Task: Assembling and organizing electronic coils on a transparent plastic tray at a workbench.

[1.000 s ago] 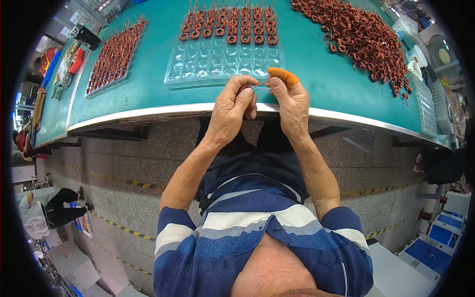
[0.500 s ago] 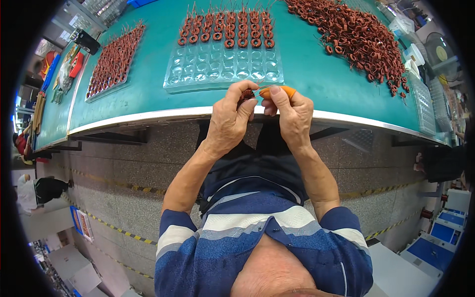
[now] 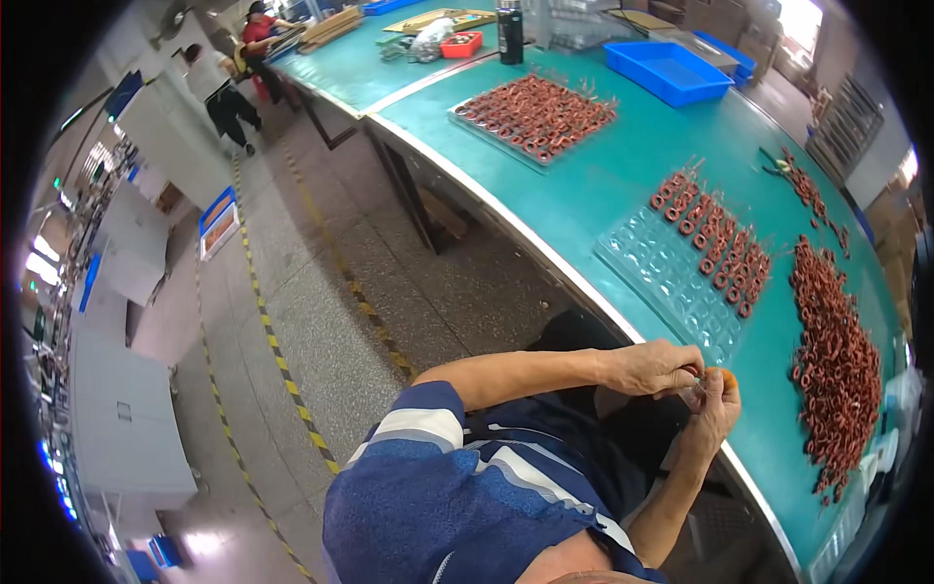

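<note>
My left hand (image 3: 654, 370) is closed on a small ring coil (image 3: 692, 371) wound with reddish copper wire, mostly hidden by the fingers. Right beside it, my right hand (image 3: 713, 417) pinches at the coil's thin wire lead, thumb against forefinger. A bright orange cover (image 3: 722, 377) shows at that forefinger, seemingly a finger cot. Both hands meet over the table's front edge, near a clear plastic tray (image 3: 623, 255) with round pockets. Several upright copper coils (image 3: 715, 237) fill its far rows, their leads sticking up.
A heap of loose coils (image 3: 839, 370) lies right of the tray. Farther left are a full coil tray (image 3: 545, 115), a black bottle (image 3: 510, 34), a red box (image 3: 461, 45) and a blue bin (image 3: 667, 74). Pliers (image 3: 775, 164) lie at the back. Two people stand at far left.
The view has swung left, so the table slants and the trays and hands appear farther right. My hands stay together at the coil.
</note>
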Demonstrator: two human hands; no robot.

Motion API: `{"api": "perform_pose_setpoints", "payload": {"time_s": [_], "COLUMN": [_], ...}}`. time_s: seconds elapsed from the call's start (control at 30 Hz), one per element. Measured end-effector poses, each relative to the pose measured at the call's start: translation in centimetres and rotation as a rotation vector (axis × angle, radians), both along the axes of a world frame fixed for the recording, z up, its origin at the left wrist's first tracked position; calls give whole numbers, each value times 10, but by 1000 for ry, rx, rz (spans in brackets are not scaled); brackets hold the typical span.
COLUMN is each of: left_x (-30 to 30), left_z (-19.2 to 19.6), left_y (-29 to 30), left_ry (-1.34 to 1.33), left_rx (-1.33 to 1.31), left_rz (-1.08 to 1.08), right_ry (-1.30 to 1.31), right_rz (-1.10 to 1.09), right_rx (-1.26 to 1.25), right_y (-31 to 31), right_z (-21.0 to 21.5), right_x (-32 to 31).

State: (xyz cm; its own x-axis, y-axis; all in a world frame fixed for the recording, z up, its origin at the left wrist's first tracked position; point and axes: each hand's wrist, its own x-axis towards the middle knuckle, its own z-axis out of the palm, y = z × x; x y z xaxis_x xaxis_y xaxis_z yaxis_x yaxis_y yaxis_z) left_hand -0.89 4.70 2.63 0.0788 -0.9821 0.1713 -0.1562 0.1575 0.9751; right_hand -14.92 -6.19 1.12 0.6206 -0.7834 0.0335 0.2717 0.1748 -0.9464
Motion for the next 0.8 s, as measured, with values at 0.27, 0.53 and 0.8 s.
{"api": "perform_pose_setpoints", "payload": {"time_s": [0.27, 0.53, 0.8], "left_x": [-19, -17, -20], "left_z": [9, 7, -10], "left_y": [-1, 11, -4], "left_ry": [192, 224, 344], "left_rx": [-93, -10, -37], "left_rz": [106, 305, 135], "right_ry": [-42, 89, -67], "right_rz": [-59, -152, -65], "right_rx": [-197, -113, -71], "right_y": [12, 33, 16], "right_z": [4, 28, 2], "right_x": [-10, 16, -9]}}
